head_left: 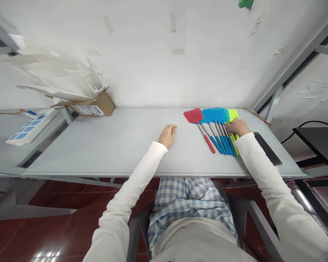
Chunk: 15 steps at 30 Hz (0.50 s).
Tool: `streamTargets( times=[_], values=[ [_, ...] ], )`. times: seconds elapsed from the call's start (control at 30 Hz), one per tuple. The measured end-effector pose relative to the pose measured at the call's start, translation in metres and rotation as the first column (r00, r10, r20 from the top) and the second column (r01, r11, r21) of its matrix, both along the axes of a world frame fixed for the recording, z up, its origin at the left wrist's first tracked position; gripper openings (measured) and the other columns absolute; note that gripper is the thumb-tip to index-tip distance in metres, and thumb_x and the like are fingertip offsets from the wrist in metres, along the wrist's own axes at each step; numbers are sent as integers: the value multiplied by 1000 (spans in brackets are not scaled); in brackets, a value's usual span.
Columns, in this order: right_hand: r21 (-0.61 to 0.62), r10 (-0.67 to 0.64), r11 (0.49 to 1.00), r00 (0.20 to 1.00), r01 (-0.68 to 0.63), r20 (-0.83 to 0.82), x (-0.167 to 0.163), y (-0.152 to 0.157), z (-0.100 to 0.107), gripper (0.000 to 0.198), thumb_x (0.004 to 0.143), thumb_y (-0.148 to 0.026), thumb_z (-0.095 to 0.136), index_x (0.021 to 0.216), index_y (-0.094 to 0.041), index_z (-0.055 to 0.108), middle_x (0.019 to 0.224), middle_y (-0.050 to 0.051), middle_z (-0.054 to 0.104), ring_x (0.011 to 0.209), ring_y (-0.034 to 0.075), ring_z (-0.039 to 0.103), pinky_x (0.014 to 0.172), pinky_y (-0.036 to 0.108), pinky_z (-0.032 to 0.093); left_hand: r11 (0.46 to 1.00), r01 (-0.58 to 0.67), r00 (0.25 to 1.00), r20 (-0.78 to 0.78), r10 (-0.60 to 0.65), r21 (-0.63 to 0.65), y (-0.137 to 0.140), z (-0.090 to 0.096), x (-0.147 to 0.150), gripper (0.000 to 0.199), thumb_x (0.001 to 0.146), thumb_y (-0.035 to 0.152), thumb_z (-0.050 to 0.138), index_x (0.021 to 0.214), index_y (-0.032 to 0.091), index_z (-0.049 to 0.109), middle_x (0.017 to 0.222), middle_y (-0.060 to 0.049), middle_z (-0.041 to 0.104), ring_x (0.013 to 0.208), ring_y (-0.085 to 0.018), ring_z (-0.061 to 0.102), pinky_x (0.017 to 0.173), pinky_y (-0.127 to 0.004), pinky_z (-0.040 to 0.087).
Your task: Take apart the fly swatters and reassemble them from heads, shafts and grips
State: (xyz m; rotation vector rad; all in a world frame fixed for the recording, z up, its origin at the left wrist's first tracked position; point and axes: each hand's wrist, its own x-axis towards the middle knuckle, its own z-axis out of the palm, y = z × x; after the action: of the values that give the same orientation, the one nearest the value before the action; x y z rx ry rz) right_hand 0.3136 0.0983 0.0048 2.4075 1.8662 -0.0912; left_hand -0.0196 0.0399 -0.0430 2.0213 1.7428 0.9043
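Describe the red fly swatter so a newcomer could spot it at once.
On the long grey table, look right of centre for a fan of fly swatters. The red swatter lies at its left end, farthest from the right hand. Only it has a red head and grip; the others are blue or yellow-green.

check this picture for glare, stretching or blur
In the head view, glare on the glossy dark-red tiled floor, lower left; in the head view, likely wide-angle stretch along the white left sleeve; also in the head view, brown cardboard box print unreadable, red plastic fly swatter clear in outline.
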Motion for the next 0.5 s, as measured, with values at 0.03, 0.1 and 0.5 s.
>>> streamTargets(
  times=[0.03, 0.1, 0.5],
  values=[
    [5, -31, 999, 999, 31, -30, -1, 0, 2, 57, 95, -36, 45, 131, 7, 51, 121, 34, 61, 121, 37, 59, 93, 41, 45, 999, 13, 998, 56, -11, -39, -2, 2, 12, 32, 91, 13, 41, 110, 14, 67, 114, -12, 69, 105, -18, 65, 101, -34, 48],
    [-1, -50, 999, 993, 50, -102, -2, -1, 5, 56, 94, -38, 49, 130, 4, 52, 118, 31, 63, 117, 35, 62, 90, 38, 47, 989, 66, 989, 137, -47, -134, -6, 6, 38, 33, 91, 13, 41, 109, 13, 69, 107, -11, 70, 97, -17, 66, 98, -31, 50],
    [-105, 135, 972, 868, -209, -478, -50, -23, 14, 52, 90, -42, 57, 131, -10, 57, 114, 15, 70, 87, 20, 67, 70, 25, 48, 934, 196, 976, 154, -155, -300, -20, 12, 95, 69, 90, 34, 49, 150, 5, 31, 140, -25, 45, 134, -29, 45, 115, -42, 31]
  ],
)
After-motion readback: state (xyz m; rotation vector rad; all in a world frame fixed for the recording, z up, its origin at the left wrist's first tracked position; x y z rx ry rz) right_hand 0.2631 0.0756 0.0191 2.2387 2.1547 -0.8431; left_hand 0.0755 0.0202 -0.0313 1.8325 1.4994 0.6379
